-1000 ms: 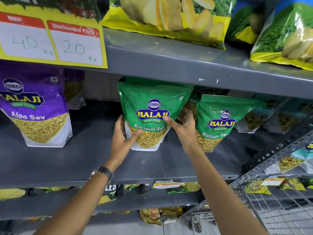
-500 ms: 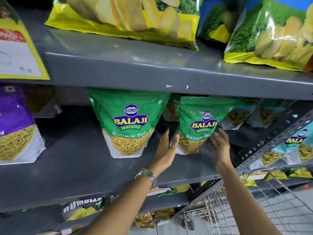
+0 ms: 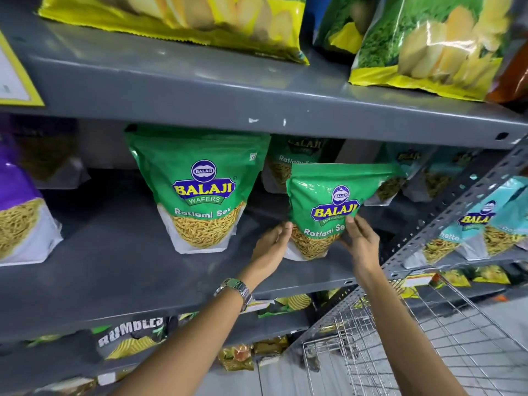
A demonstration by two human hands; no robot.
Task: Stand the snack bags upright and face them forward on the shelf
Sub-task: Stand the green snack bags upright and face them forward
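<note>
Two green Ratlami Sev bags stand on the grey middle shelf [image 3: 120,267]. The left green bag [image 3: 200,190] is upright, label forward, with no hand on it. The right green bag [image 3: 328,207] leans slightly and is gripped low down from both sides: my left hand [image 3: 271,244] presses its lower left edge, my right hand [image 3: 360,238] covers its lower right front. Behind them more green bags [image 3: 297,155] sit deeper in the shelf, partly hidden.
A purple sev bag [image 3: 20,212] stands at far left. Teal bags [image 3: 485,224] fill the neighbouring shelf at right. Yellow-green chip bags [image 3: 428,44] lie on the shelf above. A wire cart [image 3: 428,344] sits below right, with lower shelves of snacks [image 3: 131,335].
Both hands left the left green bag, moved right and closed on the right green bag. The view shifted right as well.
</note>
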